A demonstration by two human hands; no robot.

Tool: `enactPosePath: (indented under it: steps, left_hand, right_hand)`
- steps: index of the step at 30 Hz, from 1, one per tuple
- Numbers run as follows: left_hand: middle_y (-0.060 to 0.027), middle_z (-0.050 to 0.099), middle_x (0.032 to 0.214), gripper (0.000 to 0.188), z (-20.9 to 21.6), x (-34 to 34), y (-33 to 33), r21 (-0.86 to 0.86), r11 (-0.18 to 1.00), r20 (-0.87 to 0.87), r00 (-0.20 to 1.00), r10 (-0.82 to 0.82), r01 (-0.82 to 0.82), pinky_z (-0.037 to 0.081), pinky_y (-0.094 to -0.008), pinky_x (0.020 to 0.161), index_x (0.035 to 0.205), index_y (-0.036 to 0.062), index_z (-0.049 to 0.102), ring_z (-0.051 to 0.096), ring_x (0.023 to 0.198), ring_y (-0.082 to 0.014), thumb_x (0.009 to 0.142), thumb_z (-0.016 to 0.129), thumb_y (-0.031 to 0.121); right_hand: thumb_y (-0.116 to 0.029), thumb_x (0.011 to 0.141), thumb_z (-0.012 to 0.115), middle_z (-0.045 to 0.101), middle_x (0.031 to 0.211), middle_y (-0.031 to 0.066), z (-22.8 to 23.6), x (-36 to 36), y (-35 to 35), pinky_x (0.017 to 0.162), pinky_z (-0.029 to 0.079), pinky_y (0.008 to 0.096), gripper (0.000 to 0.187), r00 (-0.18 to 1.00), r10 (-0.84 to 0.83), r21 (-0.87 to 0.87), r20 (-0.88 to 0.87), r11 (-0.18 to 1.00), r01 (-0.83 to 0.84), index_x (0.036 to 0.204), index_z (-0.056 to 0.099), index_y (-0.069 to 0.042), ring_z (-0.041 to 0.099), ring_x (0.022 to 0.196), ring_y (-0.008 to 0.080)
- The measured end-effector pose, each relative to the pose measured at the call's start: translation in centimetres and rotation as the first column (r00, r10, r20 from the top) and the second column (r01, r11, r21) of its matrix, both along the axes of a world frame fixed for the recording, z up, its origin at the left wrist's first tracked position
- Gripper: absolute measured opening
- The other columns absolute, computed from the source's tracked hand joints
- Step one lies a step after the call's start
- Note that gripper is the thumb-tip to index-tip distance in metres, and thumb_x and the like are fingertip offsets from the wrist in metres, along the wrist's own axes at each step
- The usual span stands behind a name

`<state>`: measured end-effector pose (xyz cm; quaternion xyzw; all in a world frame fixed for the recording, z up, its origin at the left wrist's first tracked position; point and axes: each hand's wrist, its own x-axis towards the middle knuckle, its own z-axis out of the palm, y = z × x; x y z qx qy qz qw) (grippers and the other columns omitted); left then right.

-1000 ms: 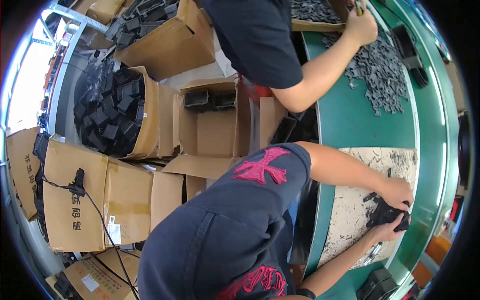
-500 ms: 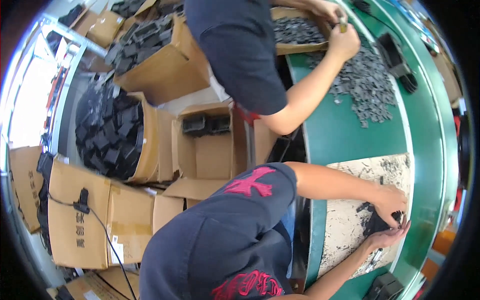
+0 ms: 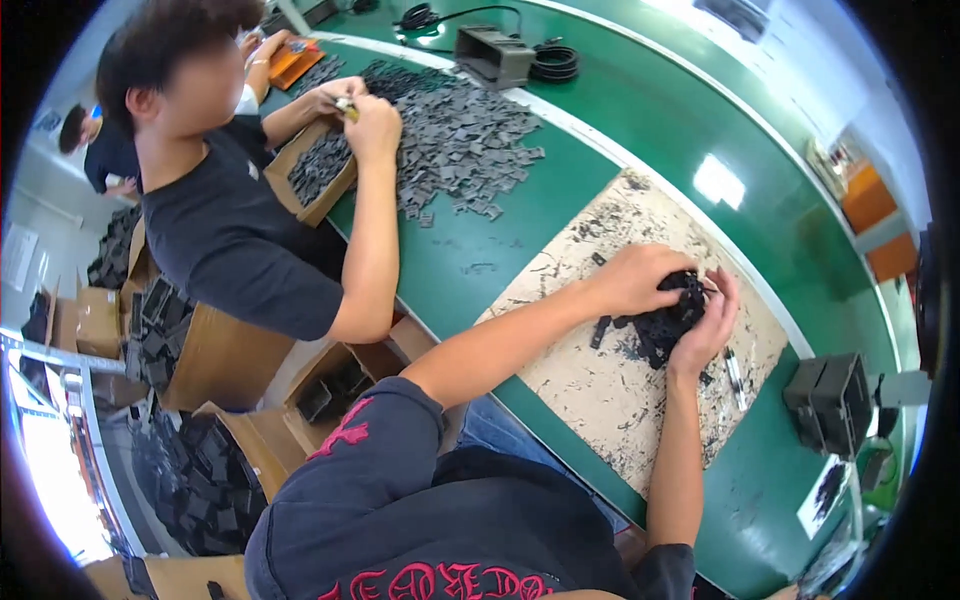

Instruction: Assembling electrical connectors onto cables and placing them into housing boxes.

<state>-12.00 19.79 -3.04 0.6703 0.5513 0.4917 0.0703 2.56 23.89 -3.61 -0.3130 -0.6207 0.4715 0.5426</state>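
My left hand (image 3: 640, 279) and my right hand (image 3: 707, 330) meet over a beige board on the bench. Between them they cup a clump of small black plastic pieces (image 3: 684, 297), fingers curled around it from both sides. More black pieces (image 3: 655, 340) lie heaped right under my hands. A slim silver-and-clear tool (image 3: 735, 378), its kind unclear, rests beside my right wrist. The board (image 3: 560, 365) is strewn with black scraps and shavings.
A co-worker (image 3: 240, 220) at the left handles a small part beside a wide pile of grey pieces (image 3: 455, 140). Dark box-shaped housings stand at the back (image 3: 495, 57) and right (image 3: 828, 405). Cartons (image 3: 225, 355) of black parts crowd the floor at left.
My view has swung right, bringing the board nearer the middle. My hands, lower over the pile before, now close around a raised clump of black pieces.
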Motion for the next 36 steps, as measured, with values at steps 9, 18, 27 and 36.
enactPosePath:
  steps: [9,18,27,36]
  left_hand:
    - [-0.0127,0.068,0.084,0.013,0.9,0.0,-1.0,-0.056,0.996,0.136,0.988,0.072,-0.065,0.052,-0.0365,0.071,0.087,0.0010,0.066,0.066,0.078,-0.0284,0.087,0.070,0.013]
    - [-0.0078,0.070,0.081,0.014,0.2,-1.0,-0.1,-0.224,0.973,0.379,0.914,0.143,-0.059,0.052,-0.0296,0.073,0.089,0.0004,0.069,0.066,0.077,-0.0139,0.091,0.068,0.014]
    - [-0.0182,0.069,0.085,0.018,-2.4,-1.2,1.6,-0.124,0.992,0.436,0.898,0.063,-0.010,0.053,-0.0392,0.071,0.092,0.0023,0.072,0.068,0.077,-0.0301,0.082,0.067,0.017]
    - [-0.0158,0.068,0.106,0.035,0.0,-0.8,-0.1,0.075,0.987,0.318,0.941,0.113,-0.144,0.052,-0.0447,0.084,0.102,0.0058,0.067,0.062,0.102,-0.0352,0.075,0.071,0.028]
  right_hand:
    - [-0.013,0.102,0.044,0.062,0.106,0.0084,-0.1,-0.2,-0.4,0.093,0.044,0.0301,0.024,0.999,0.044,0.008,0.019,0.999,-0.044,0.110,0.061,0.002,0.058,0.100,0.0171]
    - [-0.012,0.095,0.056,0.064,0.094,0.0148,0.7,-0.9,-0.8,0.074,0.050,0.0370,0.016,0.991,-0.011,0.192,0.133,0.981,-0.015,0.103,0.065,-0.002,0.063,0.087,0.0307]
    - [-0.009,0.080,0.067,0.067,0.100,0.0107,6.3,-2.1,-1.4,0.108,0.034,0.0579,0.016,0.805,-0.238,0.668,0.543,0.704,-0.243,0.096,0.065,-0.007,0.064,0.095,0.0310]
    - [-0.044,0.089,0.062,0.071,0.095,0.0165,8.9,-25.6,5.8,0.082,0.054,0.0403,0.054,0.623,0.201,0.189,0.756,0.845,-0.501,0.120,0.059,0.000,0.070,0.093,0.0297]
